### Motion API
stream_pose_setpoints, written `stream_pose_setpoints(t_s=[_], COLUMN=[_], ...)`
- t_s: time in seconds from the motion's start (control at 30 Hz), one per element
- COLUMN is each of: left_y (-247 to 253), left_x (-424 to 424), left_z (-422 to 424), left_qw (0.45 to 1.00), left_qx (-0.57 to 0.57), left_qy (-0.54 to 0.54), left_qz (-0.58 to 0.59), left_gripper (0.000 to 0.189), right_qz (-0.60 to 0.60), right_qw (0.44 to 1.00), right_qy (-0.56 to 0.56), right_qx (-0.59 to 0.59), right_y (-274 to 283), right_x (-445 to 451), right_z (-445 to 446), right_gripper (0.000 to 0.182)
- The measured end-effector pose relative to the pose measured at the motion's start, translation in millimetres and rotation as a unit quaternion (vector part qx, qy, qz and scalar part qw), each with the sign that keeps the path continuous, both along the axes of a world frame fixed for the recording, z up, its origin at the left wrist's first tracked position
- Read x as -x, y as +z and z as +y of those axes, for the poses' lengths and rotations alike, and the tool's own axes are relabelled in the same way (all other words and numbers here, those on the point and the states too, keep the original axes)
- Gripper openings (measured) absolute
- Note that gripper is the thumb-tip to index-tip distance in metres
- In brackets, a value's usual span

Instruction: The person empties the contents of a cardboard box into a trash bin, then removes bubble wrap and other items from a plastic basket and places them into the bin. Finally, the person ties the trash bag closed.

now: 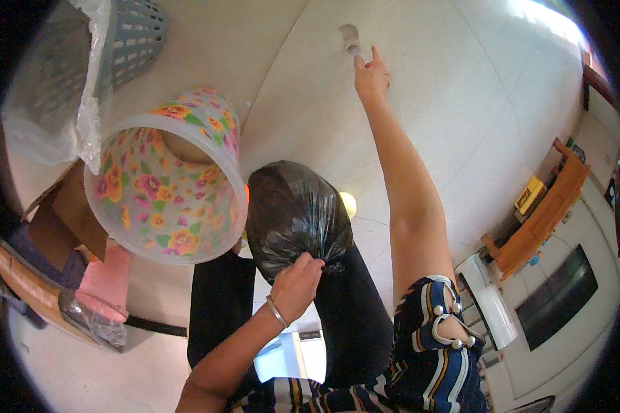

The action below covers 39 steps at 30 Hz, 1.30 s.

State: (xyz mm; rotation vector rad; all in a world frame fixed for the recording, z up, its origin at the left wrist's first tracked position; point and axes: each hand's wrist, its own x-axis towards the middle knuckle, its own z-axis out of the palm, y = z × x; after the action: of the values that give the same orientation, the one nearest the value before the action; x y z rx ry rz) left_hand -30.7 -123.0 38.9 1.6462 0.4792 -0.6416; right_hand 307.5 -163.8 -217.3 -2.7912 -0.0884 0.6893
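Note:
My left hand [298,289] grips the gathered top of a black plastic bag [294,211]. The bag is bulging, its contents hidden, and rests between my black-trousered legs. My right hand [373,77] is stretched far out over the pale floor, index finger and thumb apart. Just beyond the thumb lies a small curled greyish-brown scrap [350,36], perhaps paper; whether the thumb touches it I cannot tell. To the left of the bag, a translucent plastic bin [168,206] with a flower print is tilted, its round mouth towards me. No contents show inside the bin.
At upper left stands a grey-blue slatted plastic basket [137,44], with a transparent plastic sheet or bag [51,118] before it. A cardboard box [67,222] and a pink object [103,281] are at left. A yellow round object [347,205] shows behind the bag. A wooden bench [547,217] stands at right.

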Motion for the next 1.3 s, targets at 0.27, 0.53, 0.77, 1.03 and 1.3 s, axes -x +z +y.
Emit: stream_pose_setpoints(t_s=[0.27,0.53,0.77,1.03,1.3], left_y=[1,-6,7,98,150], left_x=[-5,-2,41,83,129], left_z=[4,17,9,29,58], left_qw=[1.000,0.995,0.989,0.987,0.983], left_qx=[0.013,-0.083,-0.118,-0.120,-0.106], left_qy=[0.009,-0.034,-0.068,0.014,0.075], left_qz=[0.002,-0.047,-0.062,-0.105,-0.127], left_gripper=[0.021,0.039,0.022,0.016,0.013], right_qz=[-0.065,0.013,0.217,0.213,0.161], right_qw=[0.996,0.984,0.891,0.869,0.930], right_qy=[0.069,0.039,-0.148,-0.106,-0.011], right_qx=[0.001,-0.172,-0.370,-0.433,-0.330], right_y=[-12,-8,208,319,350], right_x=[-17,40,142,180,173], right_z=[47,-10,42,158,296], right_gripper=[0.044,0.038,0.022,0.024,0.043])
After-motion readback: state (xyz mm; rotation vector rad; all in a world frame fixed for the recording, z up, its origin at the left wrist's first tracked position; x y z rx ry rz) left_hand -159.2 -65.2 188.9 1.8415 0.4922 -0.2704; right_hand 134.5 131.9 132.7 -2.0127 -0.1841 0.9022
